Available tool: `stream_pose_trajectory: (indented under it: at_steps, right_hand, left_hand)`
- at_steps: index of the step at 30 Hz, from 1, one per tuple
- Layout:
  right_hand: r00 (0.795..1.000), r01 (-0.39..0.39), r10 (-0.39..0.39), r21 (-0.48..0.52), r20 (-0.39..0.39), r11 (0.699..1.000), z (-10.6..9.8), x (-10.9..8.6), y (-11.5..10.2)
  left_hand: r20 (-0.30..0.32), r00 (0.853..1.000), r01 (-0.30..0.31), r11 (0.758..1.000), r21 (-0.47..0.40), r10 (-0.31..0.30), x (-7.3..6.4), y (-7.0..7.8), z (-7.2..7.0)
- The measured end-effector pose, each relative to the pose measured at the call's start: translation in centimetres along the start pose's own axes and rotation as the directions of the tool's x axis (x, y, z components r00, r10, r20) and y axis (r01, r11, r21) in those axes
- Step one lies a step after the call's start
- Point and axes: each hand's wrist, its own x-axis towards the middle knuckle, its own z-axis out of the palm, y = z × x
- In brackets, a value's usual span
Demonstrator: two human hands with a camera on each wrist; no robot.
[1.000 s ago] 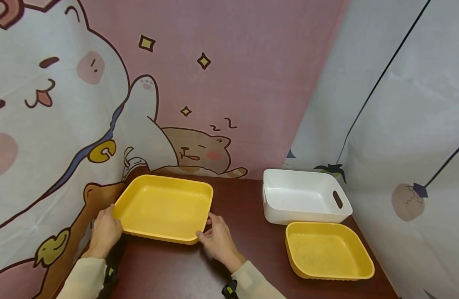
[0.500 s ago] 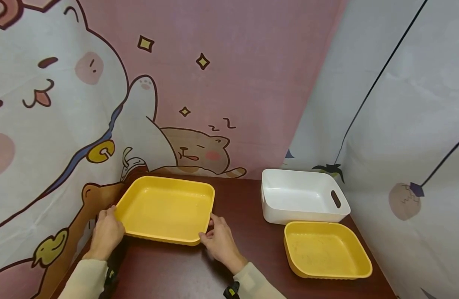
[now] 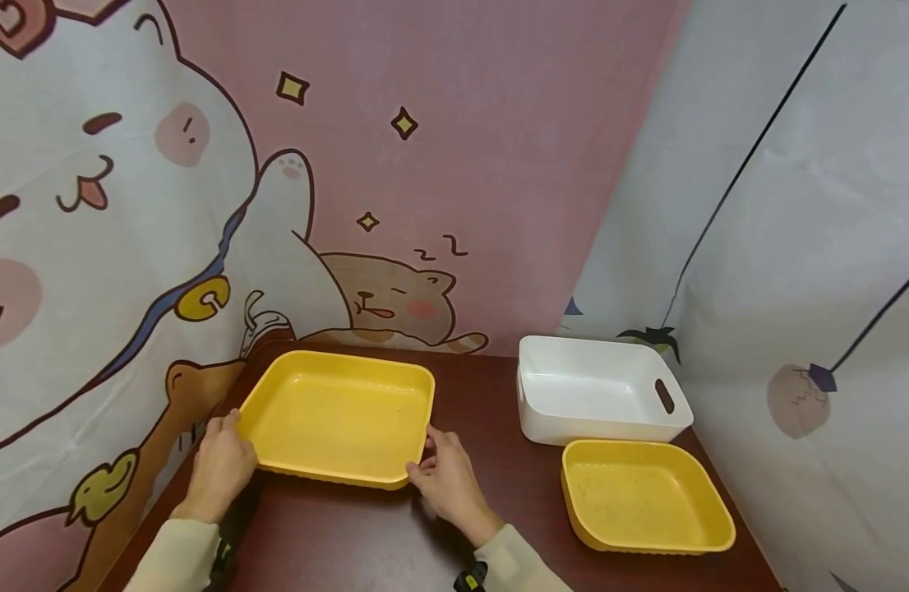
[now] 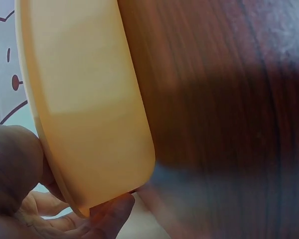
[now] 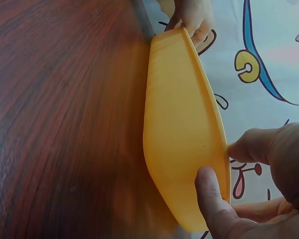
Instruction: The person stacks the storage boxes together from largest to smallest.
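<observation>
A large yellow rectangular tray (image 3: 336,419) with a raised rim is at the left of the table in the head view, and nothing lies in it. My left hand (image 3: 221,464) holds its near left corner. Opposite, my right hand (image 3: 452,481) pinches the near right side at the rim. The left wrist view shows fingertips against the wall of the tray (image 4: 89,109), close to its underside. From the right wrist, the thumb and a finger can be seen on either side of the rim of the tray (image 5: 224,134).
To the right on the dark wood table (image 3: 336,543) stands a white bin (image 3: 595,427) with a handle slot. Just in front of it is a smaller yellow tray (image 3: 647,501). A cartoon-printed cloth (image 3: 499,164) hangs behind the table and along its sides.
The large yellow tray has shifted slightly to the right and a little nearer, with both hands moving along and keeping their grip. The white bin and smaller tray stay in place.
</observation>
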Motion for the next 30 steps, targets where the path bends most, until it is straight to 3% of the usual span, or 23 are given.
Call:
stream_pose_trajectory:
  at_steps: [4,15,23,30]
  right_hand:
    - [1.0,-0.003,0.003,0.007,-0.006,1.0,-0.7,0.0,0.3]
    - [0.999,-0.041,0.042,0.016,-0.015,0.999,-1.5,-0.3,1.0]
    - [0.999,-0.046,0.047,0.042,-0.016,0.998,-2.3,-0.4,1.4]
    - [0.995,-0.098,0.099,0.058,-0.009,0.993,-2.9,-0.3,1.4]
  left_hand:
    - [-0.015,1.0,-0.025,1.0,0.016,0.025,-0.4,0.4,0.1]
    - [0.029,0.999,-0.023,1.0,0.006,0.023,-1.1,1.3,0.4]
    - [0.015,0.999,-0.037,0.999,0.036,0.037,-1.1,1.9,0.7]
    - [0.008,0.999,-0.032,0.999,0.011,0.032,-1.0,2.1,0.9]
